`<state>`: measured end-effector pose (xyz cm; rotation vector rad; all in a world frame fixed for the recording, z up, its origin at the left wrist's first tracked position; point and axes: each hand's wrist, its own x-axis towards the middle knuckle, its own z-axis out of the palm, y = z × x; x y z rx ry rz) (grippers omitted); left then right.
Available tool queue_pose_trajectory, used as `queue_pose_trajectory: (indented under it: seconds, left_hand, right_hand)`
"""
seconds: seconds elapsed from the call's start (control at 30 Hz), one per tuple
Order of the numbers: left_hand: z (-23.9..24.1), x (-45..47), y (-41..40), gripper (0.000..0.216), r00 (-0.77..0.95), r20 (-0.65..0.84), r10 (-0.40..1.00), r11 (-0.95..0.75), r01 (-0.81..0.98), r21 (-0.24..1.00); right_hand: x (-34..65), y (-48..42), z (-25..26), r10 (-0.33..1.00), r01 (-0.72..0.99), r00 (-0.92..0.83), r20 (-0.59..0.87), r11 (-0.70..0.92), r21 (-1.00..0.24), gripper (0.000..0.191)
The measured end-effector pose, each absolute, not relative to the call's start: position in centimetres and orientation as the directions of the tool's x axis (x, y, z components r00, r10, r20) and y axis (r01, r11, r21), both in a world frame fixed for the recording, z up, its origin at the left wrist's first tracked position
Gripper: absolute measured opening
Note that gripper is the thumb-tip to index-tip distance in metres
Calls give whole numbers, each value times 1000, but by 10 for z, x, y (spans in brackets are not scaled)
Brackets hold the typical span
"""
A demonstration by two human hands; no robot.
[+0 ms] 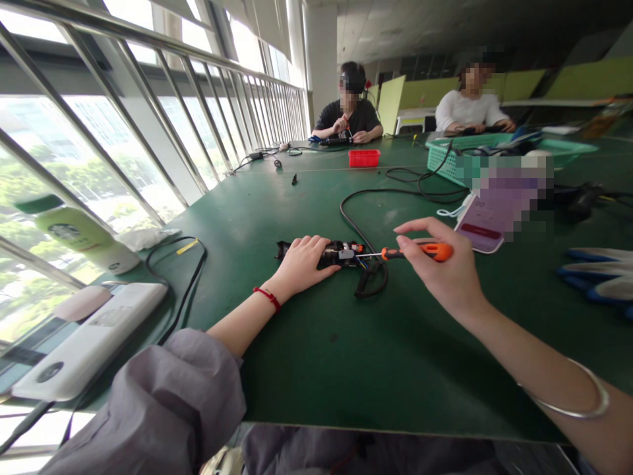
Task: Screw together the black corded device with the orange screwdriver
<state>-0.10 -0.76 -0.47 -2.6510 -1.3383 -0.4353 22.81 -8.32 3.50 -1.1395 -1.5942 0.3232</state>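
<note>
A black corded device (350, 256) lies on its side on the green table, its right end opened so that coloured wires and a grey part show. Over its left half rests my left hand (305, 261), fingers curled across the top and thumb along the near side, hiding that part. My right hand (448, 267) holds a screwdriver (439, 251) with an orange and black handle between thumb and fingers. The screwdriver's shaft points left, and its tip meets the exposed end of the device; which screw or part it touches is too small to tell.
Right of my hands lie a phone (487, 221), a green basket (445, 161) with cables, and work gloves (601, 277). A red tray (364, 158) stands farther back. At left are a bottle (82, 234) and a white power bank (93, 340). Two people sit across.
</note>
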Motion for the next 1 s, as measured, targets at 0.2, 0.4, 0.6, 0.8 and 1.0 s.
queue_pose_trajectory:
  seconds: [0.2,0.4,0.6,0.8,1.0]
  left_hand:
    - [-4,-1,-9,47,560,317,765,-592,806,5]
    - [-4,0,-8,47,560,317,765,-592,806,3]
    - [-5,-1,-8,47,566,321,760,-597,802,-2]
    - [-4,0,-8,47,558,322,765,-590,807,1]
    - [-4,0,-8,46,562,319,763,-594,805,4]
  right_hand:
    - [227,-81,33,690,481,86,719,603,-636,46]
    - [227,-85,35,806,513,34,591,494,-702,13]
    - [227,-82,34,698,475,52,714,612,-633,43]
    - [228,-83,35,802,509,49,596,493,-706,13]
    - [228,-81,33,762,478,65,645,543,-690,36]
